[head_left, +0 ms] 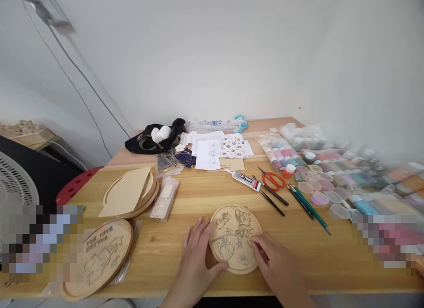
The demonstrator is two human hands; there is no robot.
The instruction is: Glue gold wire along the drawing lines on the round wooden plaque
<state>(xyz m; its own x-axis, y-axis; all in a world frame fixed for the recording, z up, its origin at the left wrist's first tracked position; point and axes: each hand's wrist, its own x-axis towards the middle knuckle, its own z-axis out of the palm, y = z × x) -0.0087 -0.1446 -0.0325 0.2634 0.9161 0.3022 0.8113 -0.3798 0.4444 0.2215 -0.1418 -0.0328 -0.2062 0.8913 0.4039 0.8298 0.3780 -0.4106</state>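
Note:
A round wooden plate (pixel 236 237) lies in front of me near the table's front edge, with a line drawing of leaves and figures on its face. Along its left side rests my left hand (pixel 198 257), fingers stretched out and thumb on the lower rim. My right hand (pixel 276 261) is at the plate's right edge, thumb and forefinger pinched together over the drawing. What those fingertips hold, if anything, is hidden. Beyond the plate lie black tweezers (pixel 272 204), a B-7000 glue tube (pixel 245 180) and red-handled scissors (pixel 273 180).
Another drawn wooden plate (pixel 102 257) sits at the left, below stacked round plates (pixel 152 193) with a brown sheet (pixel 127 191). Pencils (pixel 306 204), shallow cups (pixel 319 198) and many coloured jars (pixel 341 167) fill the right. Papers (pixel 208 154) and a black bag (pixel 149 142) lie behind.

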